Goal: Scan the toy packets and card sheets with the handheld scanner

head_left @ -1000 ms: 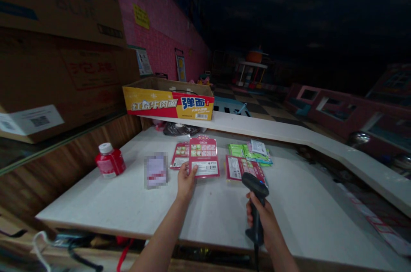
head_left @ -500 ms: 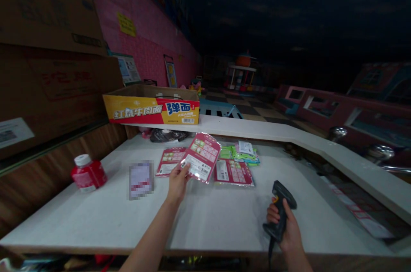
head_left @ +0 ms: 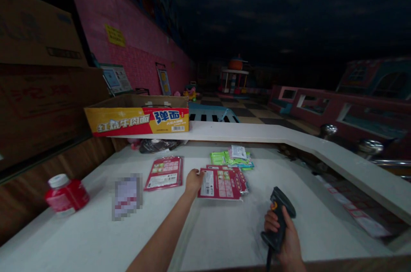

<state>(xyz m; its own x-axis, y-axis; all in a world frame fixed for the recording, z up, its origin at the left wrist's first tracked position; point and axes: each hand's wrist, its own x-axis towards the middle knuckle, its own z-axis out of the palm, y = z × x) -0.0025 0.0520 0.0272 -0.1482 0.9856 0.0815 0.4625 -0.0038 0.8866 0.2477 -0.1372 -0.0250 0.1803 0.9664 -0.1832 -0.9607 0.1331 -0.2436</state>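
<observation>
My left hand (head_left: 194,183) pinches the left edge of a red-and-white printed packet (head_left: 221,184), which lies flat over similar packets at the middle of the white counter. My right hand (head_left: 287,235) is wrapped round the handle of a black barcode scanner (head_left: 280,216), held above the counter with its cord hanging down. A second stack of red packets (head_left: 165,173) lies to the left of my left hand. Just behind the held packet is a pile of green and white packets (head_left: 231,156).
A red bottle with a white cap (head_left: 66,195) and a blurred-out item (head_left: 126,197) stand on the counter (head_left: 221,235) at left. A yellow-red noodle carton (head_left: 138,120) sits on the raised ledge (head_left: 237,132). Large cardboard boxes (head_left: 41,101) are stacked at far left.
My left hand has moved right, bringing the packet from above the left stack down onto the right stack and turning it sideways. The scanner stays in my right hand. The view has shifted slightly.
</observation>
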